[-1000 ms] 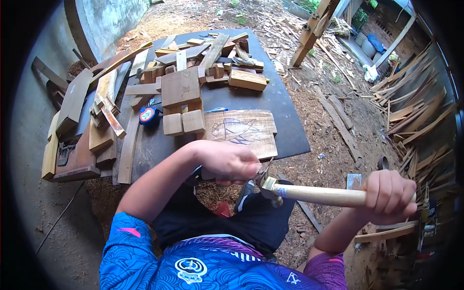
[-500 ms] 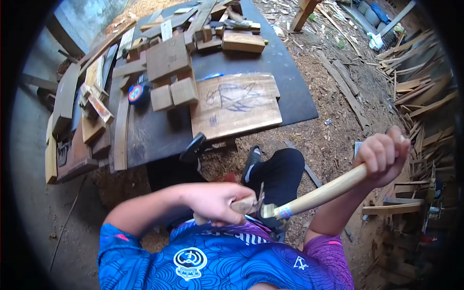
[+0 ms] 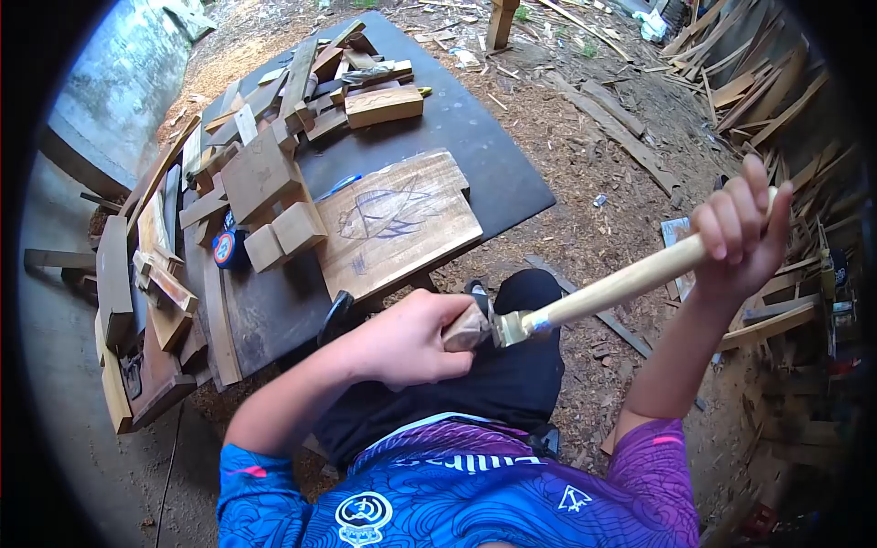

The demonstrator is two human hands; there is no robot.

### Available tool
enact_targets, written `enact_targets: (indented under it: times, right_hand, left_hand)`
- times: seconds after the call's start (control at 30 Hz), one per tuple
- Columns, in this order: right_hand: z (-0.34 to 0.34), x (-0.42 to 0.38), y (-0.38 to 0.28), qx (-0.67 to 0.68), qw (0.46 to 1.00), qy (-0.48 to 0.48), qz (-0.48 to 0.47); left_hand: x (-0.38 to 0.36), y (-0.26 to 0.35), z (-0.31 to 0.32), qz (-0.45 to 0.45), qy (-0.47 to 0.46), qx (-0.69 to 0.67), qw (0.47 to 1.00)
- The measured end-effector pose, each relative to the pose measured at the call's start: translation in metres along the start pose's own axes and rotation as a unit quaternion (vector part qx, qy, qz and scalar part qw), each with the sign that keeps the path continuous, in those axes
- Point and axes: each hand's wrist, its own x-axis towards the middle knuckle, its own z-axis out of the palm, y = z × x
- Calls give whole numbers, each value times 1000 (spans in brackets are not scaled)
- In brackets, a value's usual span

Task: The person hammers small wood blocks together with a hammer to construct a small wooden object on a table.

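My left hand (image 3: 416, 340) is closed round a stubby light wooden piece (image 3: 466, 331), whose faceted end sticks out toward the right. Right at that end is the metal head (image 3: 507, 330) of a long-handled tool. Its pale wooden handle (image 3: 621, 285), with a blue label near the head, slants up to the right. My right hand (image 3: 742, 224) grips the handle's far end. The exact kind of tool does not show clearly. Both hands are in front of my torso, over my dark trousers.
Ahead stands a dark table (image 3: 493, 164) with a board bearing a blue drawing (image 3: 393, 219), a blue pen (image 3: 340, 186), a tape measure (image 3: 228, 248) and piled wood blocks (image 3: 260, 173). Wood chips cover the ground (image 3: 539, 137). Scrap wood (image 3: 776, 87) is heaped at the right.
My view has shifted, so the table appears turned and farther left. Both hands, with the wooden piece and the tool, appear higher in view; the tool's head stays at the piece's end.
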Motion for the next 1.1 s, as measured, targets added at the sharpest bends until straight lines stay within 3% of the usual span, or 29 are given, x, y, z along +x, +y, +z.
enact_targets:
  times: [0.07,0.1,0.13,0.2,0.23,0.33,0.4,0.47,0.6,0.77,0.93,1.03,1.1]
  right_hand:
    - [15,9,-5,2,1000,9,-2]
    - [18,13,-5,5,1000,13,0]
    - [15,13,0,-45,997,62,-33]
    - [4,2,13,-149,969,173,-99]
    - [1,-3,27,-198,934,277,-112]
    - [-58,-42,42,-200,863,460,-53]
    - [-105,-73,42,-149,835,529,-5]
    - [-131,-100,30,-158,815,556,-35]
    - [-98,-117,-3,-203,855,470,-77]
    - [-84,-124,-25,-287,881,355,-122]
    - [-58,-143,2,-302,916,199,-174]
    - [-45,-148,17,-350,896,186,-198]
    - [-50,-151,23,-352,896,196,-188]
  left_hand:
    - [-2,-2,6,42,24,-55,997]
    - [-6,-1,15,20,45,-87,995]
    - [-11,-1,29,-4,63,-119,991]
    - [-7,-21,65,53,165,-84,981]
    - [2,-26,75,39,192,-75,978]
    - [47,-64,104,27,280,-18,960]
    - [81,-93,123,19,293,-11,956]
    - [114,-116,151,36,235,-15,971]
    - [178,-138,190,114,149,-71,980]
    - [235,-142,188,163,153,-36,974]
    - [260,-153,165,205,183,-18,961]
    - [266,-149,150,224,175,-8,959]
    - [262,-154,154,168,172,-45,970]
